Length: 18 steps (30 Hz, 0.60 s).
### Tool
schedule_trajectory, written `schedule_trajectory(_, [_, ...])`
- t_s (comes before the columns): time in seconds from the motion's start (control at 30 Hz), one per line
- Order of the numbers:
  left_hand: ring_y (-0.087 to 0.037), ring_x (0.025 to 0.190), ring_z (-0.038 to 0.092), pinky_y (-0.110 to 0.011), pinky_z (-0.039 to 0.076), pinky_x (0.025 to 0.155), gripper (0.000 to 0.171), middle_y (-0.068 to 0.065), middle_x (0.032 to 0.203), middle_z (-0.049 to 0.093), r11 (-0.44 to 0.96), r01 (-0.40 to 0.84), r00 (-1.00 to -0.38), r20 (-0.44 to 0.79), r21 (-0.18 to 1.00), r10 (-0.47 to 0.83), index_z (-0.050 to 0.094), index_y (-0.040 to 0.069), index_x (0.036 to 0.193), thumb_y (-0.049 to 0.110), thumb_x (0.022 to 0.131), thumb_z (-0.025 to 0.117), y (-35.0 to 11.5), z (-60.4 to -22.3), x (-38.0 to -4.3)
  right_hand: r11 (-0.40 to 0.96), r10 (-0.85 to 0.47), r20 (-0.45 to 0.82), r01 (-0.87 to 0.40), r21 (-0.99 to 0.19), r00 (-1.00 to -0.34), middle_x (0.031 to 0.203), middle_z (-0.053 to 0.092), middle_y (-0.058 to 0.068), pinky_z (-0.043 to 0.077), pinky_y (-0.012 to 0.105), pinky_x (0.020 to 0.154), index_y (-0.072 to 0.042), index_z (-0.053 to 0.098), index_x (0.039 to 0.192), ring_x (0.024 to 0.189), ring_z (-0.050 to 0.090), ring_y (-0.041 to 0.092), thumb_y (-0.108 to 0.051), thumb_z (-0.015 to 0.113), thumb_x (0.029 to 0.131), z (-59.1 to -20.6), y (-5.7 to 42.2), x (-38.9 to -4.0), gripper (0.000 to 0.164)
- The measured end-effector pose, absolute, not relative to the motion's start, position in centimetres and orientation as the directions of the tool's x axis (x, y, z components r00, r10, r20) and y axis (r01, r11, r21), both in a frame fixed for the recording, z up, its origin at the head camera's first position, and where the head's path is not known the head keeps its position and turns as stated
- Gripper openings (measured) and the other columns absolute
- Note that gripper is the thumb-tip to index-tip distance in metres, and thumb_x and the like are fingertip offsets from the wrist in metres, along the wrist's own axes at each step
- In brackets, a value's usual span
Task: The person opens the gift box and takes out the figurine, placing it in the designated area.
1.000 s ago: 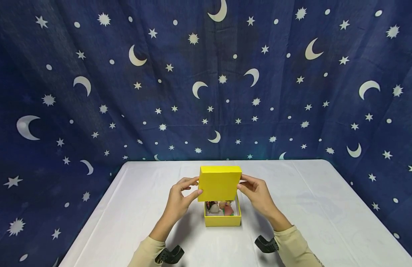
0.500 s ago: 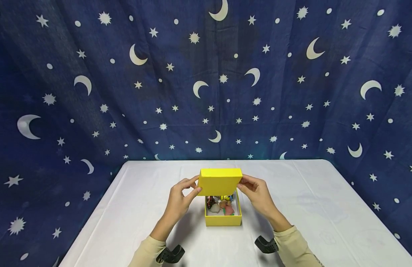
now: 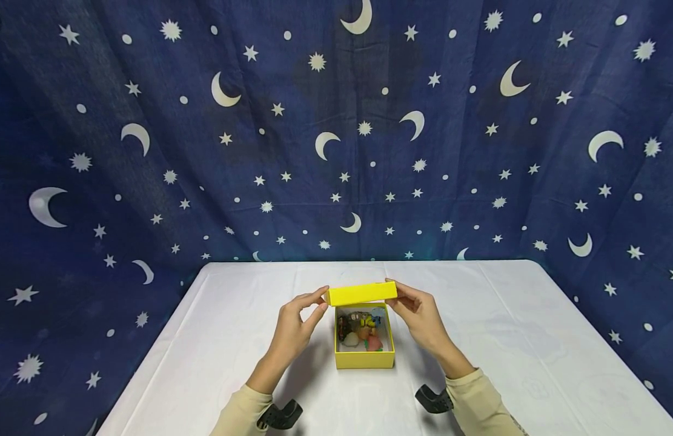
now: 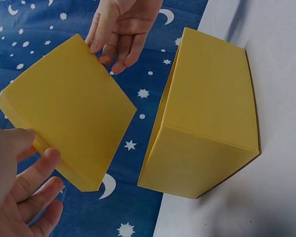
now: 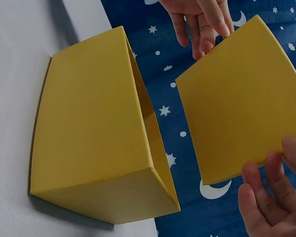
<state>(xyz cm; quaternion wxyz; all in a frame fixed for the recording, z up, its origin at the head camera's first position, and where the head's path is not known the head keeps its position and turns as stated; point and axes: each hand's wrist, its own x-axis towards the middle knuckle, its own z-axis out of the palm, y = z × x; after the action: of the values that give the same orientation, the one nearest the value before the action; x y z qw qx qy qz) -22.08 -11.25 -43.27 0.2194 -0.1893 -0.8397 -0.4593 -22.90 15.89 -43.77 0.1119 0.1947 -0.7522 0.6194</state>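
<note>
A yellow box lid (image 3: 362, 294) is held above the back of an open yellow box (image 3: 364, 361), which stands on the table. My left hand (image 3: 294, 327) pinches the lid's left edge between thumb and fingers. At the opposite edge, my right hand (image 3: 420, 315) grips it the same way. Both wrist views show the lid (image 4: 69, 108) apart from the box (image 5: 89, 118). Several small toys lie inside the box, among them a whitish lump (image 3: 350, 340), a red piece with green (image 3: 374, 344) and a yellow-and-blue piece (image 3: 368, 321).
A white cloth covers the table (image 3: 232, 339) around the box. Behind its far edge hangs a dark blue curtain (image 3: 336, 151) patterned with moons and stars. Each wrist wears a black camera mount (image 3: 281, 415).
The lid has tilted from nearly upright to almost flat, so only its narrow side faces the head camera. More of the box's contents show. Both hands keep hold; the box stays put.
</note>
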Motion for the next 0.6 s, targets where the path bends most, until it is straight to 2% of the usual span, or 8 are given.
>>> schedule_trajectory(0.13, [-0.026,0.112,0.07,-0.05,0.053,0.101,0.034,-0.002,0.1,0.078,0.512,0.512,-0.836,0.536,0.689,0.115,0.07,0.015,0.131,0.019,0.097,0.068,-11.3,-43.29,-22.08,0.184,-0.174,0.413,-0.441,-0.878,-0.894,0.125,0.066,0.029,0.051,0.01,0.094,0.006,0.05,0.145,0.105,0.064,-0.007,-0.004,0.061,0.1,-43.87,16.1,-23.01,0.047])
schedule_trajectory(0.2, [-0.026,0.114,0.07,-0.05,0.053,0.101,0.034,-0.003,0.104,0.078,0.516,0.504,-0.842,0.526,0.693,0.116,0.069,0.016,0.132,0.021,0.098,0.066,-11.33,-43.26,-22.1,0.207,-0.191,0.41,-0.445,-0.871,-0.892,0.133,0.064,0.027,0.052,0.012,0.093,0.003,0.049,0.147,0.108,0.063,-0.007,-0.005,0.056,0.102,-43.91,16.22,-23.06,0.046])
schedule_trajectory(0.3, [-0.027,0.115,0.069,-0.05,0.055,0.098,0.035,-0.005,0.111,0.078,0.504,0.495,-0.853,0.505,0.708,0.13,0.067,0.014,0.135,0.023,0.101,0.063,-11.39,-43.24,-22.17,0.232,-0.21,0.404,-0.446,-0.864,-0.891,0.14,0.06,0.026,0.056,0.019,0.092,0.0,0.048,0.149,0.109,0.062,-0.007,-0.009,0.048,0.107,-43.86,16.3,-23.09,0.043])
schedule_trajectory(0.4, [-0.026,0.118,0.068,-0.046,0.057,0.095,0.037,-0.007,0.124,0.074,0.459,0.472,-0.876,0.459,0.753,0.147,0.065,0.013,0.137,0.023,0.102,0.061,-11.48,-43.26,-22.34,0.226,-0.218,0.395,-0.439,-0.869,-0.893,0.137,0.061,0.028,0.059,0.026,0.09,0.001,0.049,0.147,0.107,0.063,-0.006,-0.014,0.042,0.11,-43.84,16.23,-23.18,0.041])
schedule_trajectory(0.5, [-0.027,0.121,0.067,-0.042,0.057,0.095,0.04,-0.009,0.131,0.071,0.408,0.438,-0.898,0.412,0.801,0.156,0.063,0.012,0.139,0.023,0.101,0.063,-11.62,-43.41,-22.6,0.198,-0.226,0.376,-0.421,-0.885,-0.899,0.129,0.064,0.032,0.059,0.027,0.089,0.003,0.049,0.145,0.105,0.065,-0.004,-0.015,0.043,0.109,-43.79,16.08,-23.17,0.041])
schedule_trajectory(0.6, [-0.032,0.121,0.066,-0.039,0.057,0.094,0.043,-0.014,0.13,0.07,0.363,0.418,-0.908,0.383,0.833,0.167,0.061,0.012,0.141,0.02,0.099,0.066,-11.74,-43.45,-22.81,0.19,-0.223,0.355,-0.398,-0.897,-0.908,0.127,0.065,0.032,0.06,0.029,0.088,0.003,0.048,0.144,0.104,0.066,-0.003,-0.014,0.048,0.108,-43.74,15.97,-23.06,0.041])
